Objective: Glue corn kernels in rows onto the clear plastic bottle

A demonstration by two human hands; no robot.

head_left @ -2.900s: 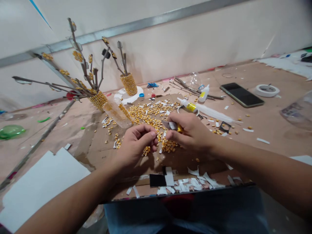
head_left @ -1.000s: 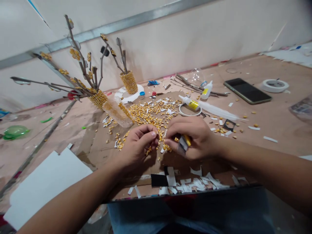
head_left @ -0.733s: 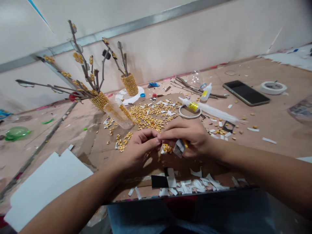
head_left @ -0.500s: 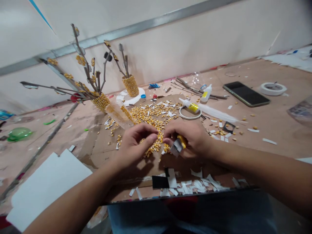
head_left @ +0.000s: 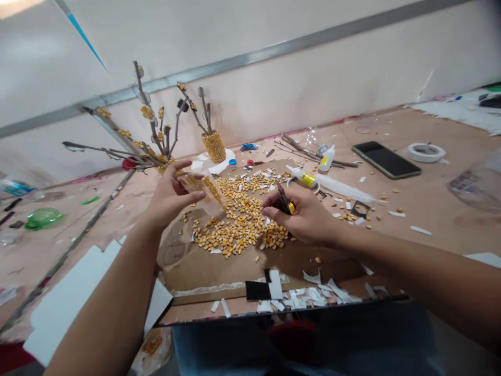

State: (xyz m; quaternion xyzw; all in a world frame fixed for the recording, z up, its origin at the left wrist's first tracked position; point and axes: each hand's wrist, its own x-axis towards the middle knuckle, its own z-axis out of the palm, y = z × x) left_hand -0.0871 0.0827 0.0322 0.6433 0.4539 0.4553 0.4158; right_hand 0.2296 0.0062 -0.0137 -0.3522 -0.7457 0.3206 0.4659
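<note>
My left hand [head_left: 166, 198] is curled round a clear plastic bottle [head_left: 213, 198] partly covered with corn kernels, its thumb on the near side and some fingertips hidden. The bottle lies tilted, and branches [head_left: 156, 130] with kernel clusters stick out of its far end. In my right hand [head_left: 301, 211] is a small yellow and dark-grey tool [head_left: 290, 207], perhaps a utility knife; its exact kind is unclear. Between and below both hands, loose corn kernels [head_left: 238, 219] are spread over a sheet of cardboard [head_left: 219, 269].
A kernel-covered pot [head_left: 214, 147] with twigs stands behind. Two glue bottles [head_left: 303, 177] [head_left: 327, 158], a phone [head_left: 387, 159] and a tape roll [head_left: 426, 152] lie right. White scraps [head_left: 309, 298] line the front edge; white board [head_left: 74, 297] lies left.
My left hand has moved from beside the right hand, over the kernels, left and up to the plastic bottle. The right hand keeps the tool, now turned with its dark end upward. The view has shifted slightly.
</note>
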